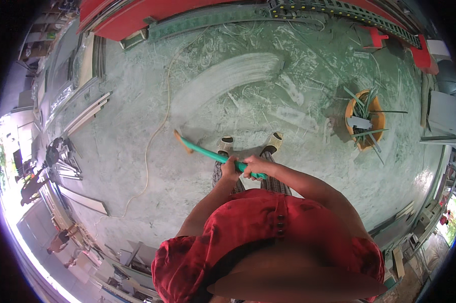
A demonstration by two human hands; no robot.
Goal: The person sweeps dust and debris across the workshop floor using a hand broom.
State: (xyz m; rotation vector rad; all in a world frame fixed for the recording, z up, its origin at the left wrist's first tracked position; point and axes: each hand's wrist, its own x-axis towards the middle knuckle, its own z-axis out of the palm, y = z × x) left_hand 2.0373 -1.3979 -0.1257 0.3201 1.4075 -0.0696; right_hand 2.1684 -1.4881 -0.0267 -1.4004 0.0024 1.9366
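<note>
A broom (205, 153) with a green handle slants across the front of my body. Its tan head (182, 141) is at the floor, ahead and to the left of my shoes. My left hand (231, 168) is closed round the handle. Just to its right, nearer the handle's end, my right hand (255, 166) also grips it. Pale dust covers the greenish floor (152, 166), with a broad curved swipe mark (233, 76) farther ahead.
A yellow bucket (350, 121) holding thin offcut strips stands to the right. A pale cable (148, 164) runs along the floor on the left. Red machinery (122, 22) and a black cable chain (339, 15) line the far side. Boards (88, 113) lie at the left.
</note>
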